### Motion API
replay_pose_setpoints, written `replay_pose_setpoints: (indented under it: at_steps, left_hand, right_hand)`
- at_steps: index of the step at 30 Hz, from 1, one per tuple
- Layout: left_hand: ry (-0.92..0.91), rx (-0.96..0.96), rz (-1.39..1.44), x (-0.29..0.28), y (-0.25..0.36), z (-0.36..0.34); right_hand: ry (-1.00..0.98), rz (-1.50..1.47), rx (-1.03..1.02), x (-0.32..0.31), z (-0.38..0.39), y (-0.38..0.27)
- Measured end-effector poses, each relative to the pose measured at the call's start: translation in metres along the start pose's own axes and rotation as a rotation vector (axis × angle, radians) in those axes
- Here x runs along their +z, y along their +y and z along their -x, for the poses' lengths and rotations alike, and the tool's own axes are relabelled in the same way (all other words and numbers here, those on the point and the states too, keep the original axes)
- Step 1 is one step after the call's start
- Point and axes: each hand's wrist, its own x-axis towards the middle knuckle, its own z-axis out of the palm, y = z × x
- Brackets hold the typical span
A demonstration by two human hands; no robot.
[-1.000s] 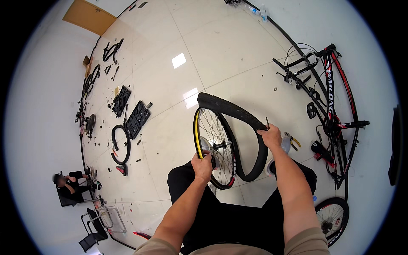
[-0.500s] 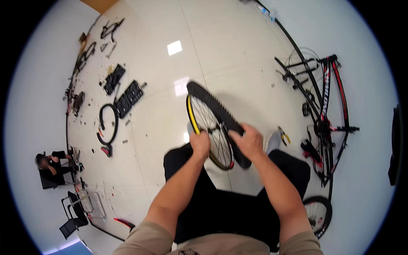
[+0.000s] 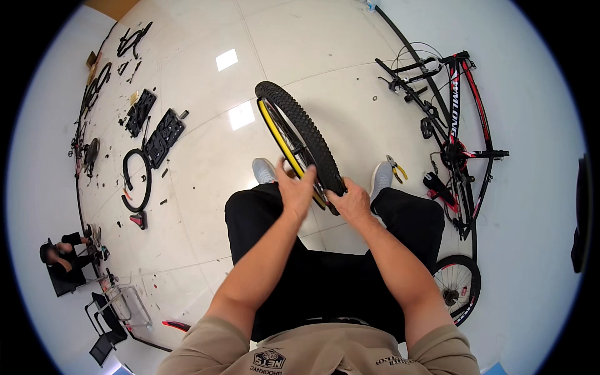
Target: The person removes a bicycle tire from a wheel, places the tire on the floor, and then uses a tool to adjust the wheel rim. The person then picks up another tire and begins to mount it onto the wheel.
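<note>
A spoked wheel with a yellow rim strip (image 3: 275, 128) tilts between my legs. A knobby black tyre (image 3: 299, 119) lies along its right side; I cannot tell whether it is seated on the rim. My left hand (image 3: 295, 187), slightly blurred, is at the yellow-striped side, thumb and fingers spread. My right hand (image 3: 350, 200) grips the lower end of the tyre and wheel. Yellow-handled pliers (image 3: 399, 170) lie on the floor beside my right shoe (image 3: 381, 178).
A black bicycle frame (image 3: 469, 125) and another wheel (image 3: 462, 287) are at right. At left are black tool cases (image 3: 164, 137), a loose tyre loop (image 3: 145, 178), scattered parts, a seated person (image 3: 65, 262) and a chair (image 3: 103, 328). My left shoe (image 3: 264, 170) is behind the wheel.
The tyre's hanging loop has moved left against the wheel, which now shows more edge-on. My left hand has loosened from the rim and spread its fingers. My right hand has moved left with the tyre.
</note>
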Motion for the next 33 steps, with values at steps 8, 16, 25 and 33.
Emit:
replay_pose_setpoints:
  at_steps: [8,16,25,33]
  left_hand:
    - [-0.214,-0.228,-0.146,-0.005,0.002,0.009]
    - [-0.277,-0.226,0.512,-0.07,0.066,-0.039]
    - [-0.298,-0.139,0.262,-0.047,0.04,-0.042]
    - [0.063,-0.102,0.302,-0.066,0.051,-0.041]
  right_hand:
    - [0.083,0.071,-0.086,0.013,0.005,0.008]
    - [0.343,0.017,-0.026,-0.008,-0.041,0.033]
    - [0.345,-0.267,0.105,-0.014,-0.049,0.055]
    - [0.475,-0.41,0.226,-0.019,-0.061,0.061]
